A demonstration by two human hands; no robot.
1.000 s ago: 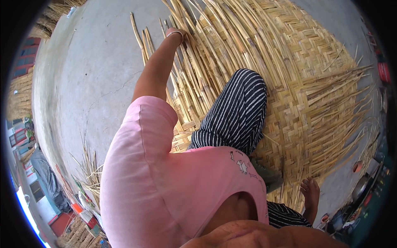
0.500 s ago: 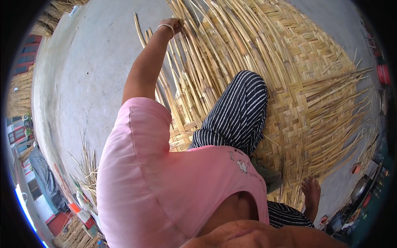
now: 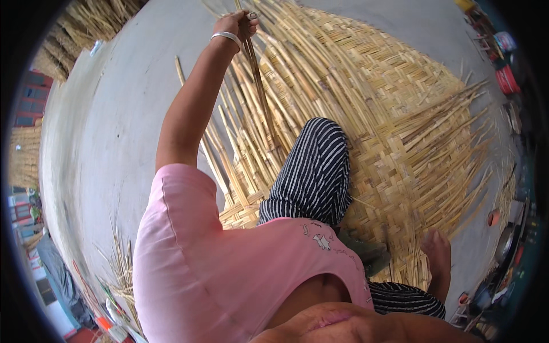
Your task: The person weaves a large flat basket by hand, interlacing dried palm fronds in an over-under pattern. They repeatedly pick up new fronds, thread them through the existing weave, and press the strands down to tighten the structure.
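At the far end, my left hand is closed around a pair of thin, darker cane strips. These rise off the woven mat and run back toward my knee. Long split canes lie side by side under and beside them, over the left part of the mat. The mat is pale yellow, woven in a zigzag, with loose strip ends fanning out on its right side. Near its right edge is my right hand, smeared by motion; whether its fingers are closed does not show, and nothing is visible in it.
My knee in striped trousers rests over the mat. Grey concrete floor surrounds it. Cane bundles lie at the far left, loose thin strips at the near left. A red container and other household things line the right side.
My left hand has raised darker cane strips from among the canes, where it was reaching low before. My right hand has shifted slightly and blurred; its fingers were spread earlier. The whole view has tilted.
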